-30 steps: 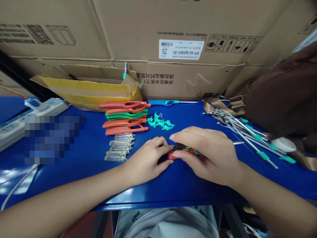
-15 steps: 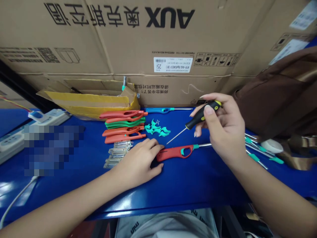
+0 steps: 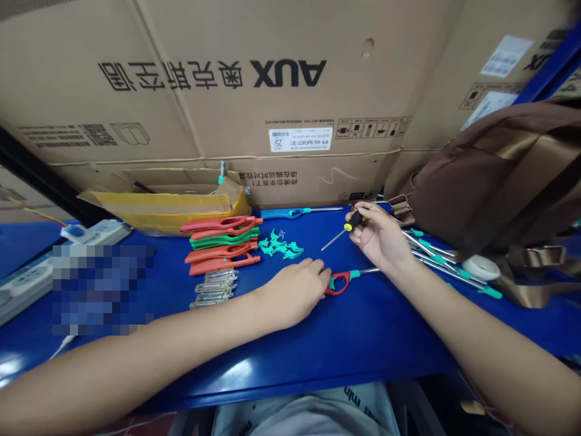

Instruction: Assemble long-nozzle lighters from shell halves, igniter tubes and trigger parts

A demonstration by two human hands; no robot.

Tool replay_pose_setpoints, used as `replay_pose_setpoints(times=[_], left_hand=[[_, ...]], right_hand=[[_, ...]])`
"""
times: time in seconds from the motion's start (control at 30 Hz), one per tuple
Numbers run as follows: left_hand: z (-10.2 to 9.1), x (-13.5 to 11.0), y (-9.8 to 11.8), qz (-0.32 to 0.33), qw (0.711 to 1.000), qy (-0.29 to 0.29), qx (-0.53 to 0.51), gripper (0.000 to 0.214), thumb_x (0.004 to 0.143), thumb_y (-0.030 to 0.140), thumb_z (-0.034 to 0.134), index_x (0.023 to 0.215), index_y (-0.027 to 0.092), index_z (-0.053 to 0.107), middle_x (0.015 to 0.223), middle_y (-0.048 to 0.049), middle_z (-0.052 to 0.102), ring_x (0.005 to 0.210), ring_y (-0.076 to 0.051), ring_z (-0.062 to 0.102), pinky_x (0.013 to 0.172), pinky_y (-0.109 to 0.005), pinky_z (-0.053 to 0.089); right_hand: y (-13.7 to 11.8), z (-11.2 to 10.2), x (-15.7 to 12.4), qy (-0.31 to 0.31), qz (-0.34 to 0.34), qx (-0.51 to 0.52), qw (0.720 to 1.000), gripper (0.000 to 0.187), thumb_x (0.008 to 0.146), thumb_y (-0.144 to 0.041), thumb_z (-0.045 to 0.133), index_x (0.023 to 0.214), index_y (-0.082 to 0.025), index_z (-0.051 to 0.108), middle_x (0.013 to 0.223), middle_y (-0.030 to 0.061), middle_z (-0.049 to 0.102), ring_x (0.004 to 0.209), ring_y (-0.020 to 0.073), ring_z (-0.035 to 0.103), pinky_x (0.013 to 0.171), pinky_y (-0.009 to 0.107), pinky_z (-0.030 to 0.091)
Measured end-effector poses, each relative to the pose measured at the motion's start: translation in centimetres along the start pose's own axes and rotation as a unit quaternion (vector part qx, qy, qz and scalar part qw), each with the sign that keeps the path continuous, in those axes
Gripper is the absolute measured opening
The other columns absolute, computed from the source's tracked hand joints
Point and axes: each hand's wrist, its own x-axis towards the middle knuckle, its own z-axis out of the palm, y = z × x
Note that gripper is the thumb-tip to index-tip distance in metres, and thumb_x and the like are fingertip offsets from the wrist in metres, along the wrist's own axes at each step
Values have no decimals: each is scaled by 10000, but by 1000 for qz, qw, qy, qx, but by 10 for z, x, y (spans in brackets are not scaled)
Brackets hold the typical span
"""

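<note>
My right hand [image 3: 379,239] holds a small black and yellow screwdriver [image 3: 351,223], its thin shaft pointing down and left over the blue table [image 3: 345,339]. My left hand [image 3: 295,289] lies closed over the handle end of a red lighter body [image 3: 339,280] with a teal trigger and a metal tube, pressing it to the table. Just behind lie several teal plastic triggers [image 3: 279,245].
A stack of red and green lighter shells [image 3: 222,241] and clear inner tubes [image 3: 213,286] lie to the left. Metal tubes with teal ends [image 3: 440,257], a tape roll [image 3: 482,266] and a brown bag [image 3: 499,175] are right. Cardboard boxes [image 3: 236,91] stand behind, a power strip [image 3: 27,275] far left.
My right hand lifted the screwdriver off the lighter and carried it back and away toward the rear of the table. My left hand slid further over the red lighter. The camera tilted up.
</note>
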Motion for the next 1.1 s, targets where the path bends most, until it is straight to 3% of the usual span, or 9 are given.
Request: replay_pose_setpoints(times=[0.13,0.23,0.37,0.57,0.6,0.8,0.97,1.1], left_hand=[[-22,12,-19,-4,999,-17,39,241,944,158,551,1146,132,679,1099,-128,659,1012,-280,655,809,-359,552],[-47,20,-51,-35,997,-11,69,248,954,162,517,1128,118,688,1122,-142,654,1007,-288,660,832,-384,541],[-74,36,-101,-58,995,-32,80,336,932,216,588,1261,188,651,1206,-82,669,1061,-243,668,882,-324,532],[-74,65,-148,-120,983,-83,108,314,956,328,635,1228,173,646,1237,-101,664,1110,-253,652,940,-405,549],[-72,68,-152,-128,981,-95,111,340,971,353,632,1252,163,618,1255,-104,644,1097,-243,649,929,-446,562],[-61,79,-155,-192,964,-129,128,364,976,359,633,1285,171,595,1285,-106,619,1101,-245,644,916,-449,574],[-57,82,-151,-224,959,-114,129,369,974,359,636,1287,169,593,1285,-106,618,1104,-247,644,916,-450,574],[-60,80,-146,-240,958,-91,131,373,975,360,633,1290,165,591,1285,-108,618,1101,-247,644,916,-454,575]], right_hand=[[-10,-1,-4,-9,7,24,1000,273,699,-254,700,911,-225,529,704,-24,687,442,75,480,383,170,362],[-12,-2,-5,-14,16,32,999,268,692,-254,674,908,-223,518,686,-20,675,403,71,431,358,179,314],[-3,-3,-4,-12,43,34,998,258,682,-232,668,884,-217,507,664,-9,668,391,75,422,359,190,296],[14,-8,2,20,79,23,996,261,674,-216,663,870,-227,491,636,-17,669,393,85,433,369,189,294],[16,-9,4,25,83,21,996,263,669,-217,664,865,-227,489,630,-19,667,393,85,431,370,189,294],[24,-14,8,33,98,17,994,279,635,-233,671,843,-231,484,620,-19,661,393,87,422,372,195,284],[27,-12,6,26,101,13,994,302,603,-245,693,835,-223,501,620,-10,669,386,84,428,365,198,291],[30,-13,6,26,90,4,996,291,617,-242,722,811,-220,507,655,-7,687,419,90,500,385,202,386]])
